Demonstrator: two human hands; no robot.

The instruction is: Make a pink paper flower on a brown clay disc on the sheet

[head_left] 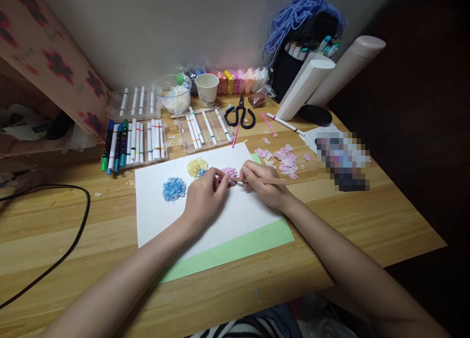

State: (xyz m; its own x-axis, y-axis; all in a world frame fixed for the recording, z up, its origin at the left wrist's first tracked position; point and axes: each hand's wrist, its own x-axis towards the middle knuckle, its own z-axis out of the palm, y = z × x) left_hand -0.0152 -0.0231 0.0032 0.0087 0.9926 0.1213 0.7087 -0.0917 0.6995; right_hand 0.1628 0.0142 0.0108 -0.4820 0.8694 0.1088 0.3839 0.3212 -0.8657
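Note:
My right hand (261, 181) is closed around a flat wooden craft stick (271, 181), whose narrow tip points left toward my other hand. Thumb and fingertips of my left hand (205, 193) are pinched together beside the stick's tip; what is between them is too small to make out. Right behind the fingertips lies a fluffy pink paper cluster (230, 172), partly hidden. A yellow cluster (197, 167) and a blue cluster (174, 189) sit farther left on the white paper (157, 225). Beneath that sheet, green paper (257, 237) shows along the front and right.
Pink paper scraps (287, 161) lie right of the sheet. Behind it are black-handled scissors (240, 116), marker cases (205, 130), a paper cup (207, 89) and a plastic bowl (172, 95). White bottles (308, 88) stand back right; a black cable (82, 225) curves at left.

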